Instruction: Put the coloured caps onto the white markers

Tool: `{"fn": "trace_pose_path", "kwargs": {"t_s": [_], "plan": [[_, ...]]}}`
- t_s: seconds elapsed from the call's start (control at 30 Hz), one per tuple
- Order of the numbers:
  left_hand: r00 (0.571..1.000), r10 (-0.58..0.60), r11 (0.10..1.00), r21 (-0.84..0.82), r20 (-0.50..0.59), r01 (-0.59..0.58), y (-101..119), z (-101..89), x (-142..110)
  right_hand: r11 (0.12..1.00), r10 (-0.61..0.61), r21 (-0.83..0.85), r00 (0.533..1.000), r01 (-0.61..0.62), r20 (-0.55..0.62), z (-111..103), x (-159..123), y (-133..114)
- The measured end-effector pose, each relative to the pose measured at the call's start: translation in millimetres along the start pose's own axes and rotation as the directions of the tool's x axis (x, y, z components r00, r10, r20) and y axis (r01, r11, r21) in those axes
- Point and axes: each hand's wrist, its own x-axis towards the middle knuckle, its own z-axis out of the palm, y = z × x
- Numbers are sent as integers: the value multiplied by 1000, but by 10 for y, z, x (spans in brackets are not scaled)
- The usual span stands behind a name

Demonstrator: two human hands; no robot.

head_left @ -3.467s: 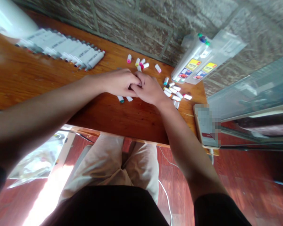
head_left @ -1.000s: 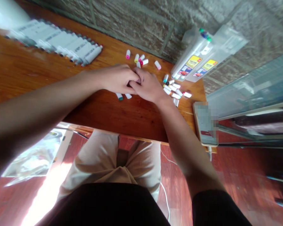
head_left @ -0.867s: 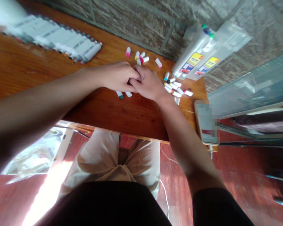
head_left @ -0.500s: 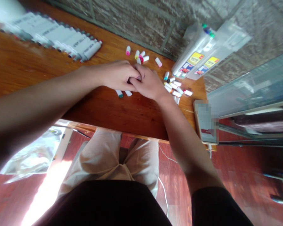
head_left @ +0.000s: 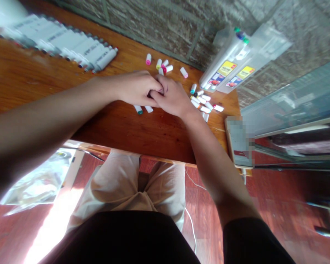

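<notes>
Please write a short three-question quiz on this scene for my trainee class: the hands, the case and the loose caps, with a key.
1. True or false: the left hand and the right hand are touching each other.

2. Which thing bears the partly yellow labels?
A) trousers
B) case
C) cable

3. Fill in the word: from the person's viewpoint, the row of markers lies to the ____ of the loose caps.

Key: 1 true; 2 B; 3 left.
</notes>
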Motion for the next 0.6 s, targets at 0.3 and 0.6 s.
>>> {"fn": "trace_pose_path", "kwargs": {"t_s": [0.3,0.6], "plan": [[999,-49,999,12,20,49,50,-28,-8,1000,-1,5,1000,1,14,-15,-3,-4],[1000,8,1000,21,12,-8,57,-25,13,1000,21,12,1000,-21,18,-42,-9,-53]]}}
